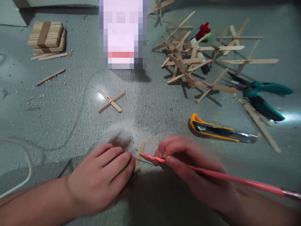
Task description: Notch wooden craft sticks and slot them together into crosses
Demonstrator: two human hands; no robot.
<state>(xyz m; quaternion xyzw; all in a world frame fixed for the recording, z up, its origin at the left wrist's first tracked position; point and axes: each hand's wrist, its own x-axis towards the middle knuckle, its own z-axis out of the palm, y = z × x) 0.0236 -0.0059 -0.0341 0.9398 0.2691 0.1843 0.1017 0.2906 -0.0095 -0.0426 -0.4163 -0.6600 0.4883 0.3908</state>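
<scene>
Gray, finely textured desk (155,106) carries wood scraps, 2 crossed sticks (110,101) left of center, and a yellow utility knife (215,128) at right. At the near center, a flat wooden stick (142,147) lies slanted beside the left hand (105,175), whose fingers curl at its lower left edge; whether they pinch it or only press is unclear. Closed around a red pencil (225,176), the right hand (188,160) sets the tip at the stick. Probably light, stiff and apt to skid or split, the stick would best be pinned flat near 1 end, the pencil pinched near its point.
</scene>
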